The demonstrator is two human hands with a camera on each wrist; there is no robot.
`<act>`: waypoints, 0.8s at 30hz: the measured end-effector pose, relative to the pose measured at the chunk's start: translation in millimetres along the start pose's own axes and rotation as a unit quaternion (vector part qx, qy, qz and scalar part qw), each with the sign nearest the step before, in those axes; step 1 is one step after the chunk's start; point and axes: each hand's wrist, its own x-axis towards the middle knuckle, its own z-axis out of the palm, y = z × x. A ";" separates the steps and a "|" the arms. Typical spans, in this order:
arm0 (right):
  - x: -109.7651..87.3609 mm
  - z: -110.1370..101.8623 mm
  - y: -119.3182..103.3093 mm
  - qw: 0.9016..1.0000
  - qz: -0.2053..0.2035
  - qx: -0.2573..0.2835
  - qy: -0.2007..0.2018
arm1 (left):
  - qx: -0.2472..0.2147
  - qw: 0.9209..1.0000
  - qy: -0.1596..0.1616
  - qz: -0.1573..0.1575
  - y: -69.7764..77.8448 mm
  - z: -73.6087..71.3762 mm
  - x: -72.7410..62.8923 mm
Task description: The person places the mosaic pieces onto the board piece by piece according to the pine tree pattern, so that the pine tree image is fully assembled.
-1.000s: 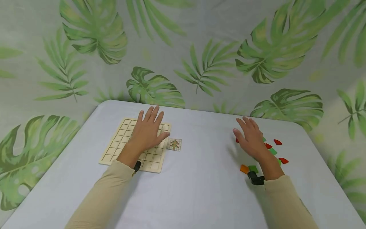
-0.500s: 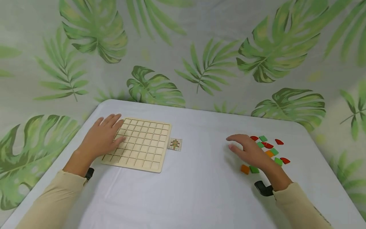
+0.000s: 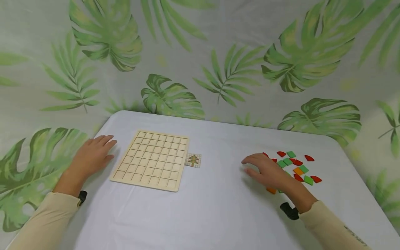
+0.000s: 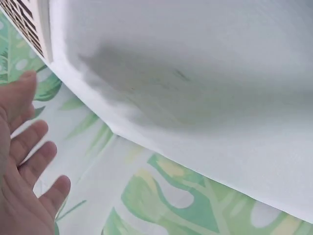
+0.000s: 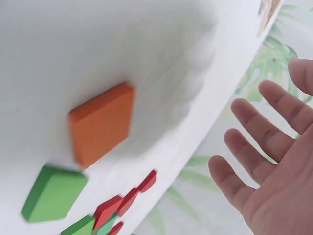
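Head view shows the pale gridded board toward the left edge of the tabletop and the scattered pieces near its right edge, presumably to leave the grid uncovered, with a patterned card just beside the board, perhaps for easy comparison. The left hand and right hand grip nothing, fingers relaxed. Wooden-looking, the board bears bare squares; the pieces are green and orange squares and red fan shapes.

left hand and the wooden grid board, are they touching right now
Apart. The head view shows a strip of white tabletop between the left hand and the wooden grid board.
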 end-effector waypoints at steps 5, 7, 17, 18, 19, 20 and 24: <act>10.2 1.2 -4.2 1.000 -0.016 0.007 -0.005 | -0.043 0.999 -0.017 -0.015 1.1 0.6 -0.7; 14.1 2.9 -5.8 1.000 -0.020 0.009 -0.007 | -0.063 0.998 -0.018 -0.020 0.5 1.4 -0.1; 48.0 16.4 -27.6 0.999 -0.034 0.018 -0.009 | -0.106 0.994 -0.029 -0.029 -1.3 9.2 7.1; 53.2 18.1 -30.1 0.999 -0.033 0.023 -0.013 | -0.136 0.989 -0.048 -0.035 -0.3 10.1 8.8; 58.1 19.9 -32.6 0.999 -0.030 0.027 -0.018 | -0.168 0.983 -0.065 -0.043 0.9 11.1 10.6; 62.6 21.8 -35.1 0.999 -0.028 0.033 -0.023 | -0.198 0.975 -0.083 -0.055 2.4 11.9 12.4; 76.3 32.2 -44.6 0.997 -0.021 0.055 -0.043 | -0.267 0.950 -0.134 -0.089 7.5 15.4 18.0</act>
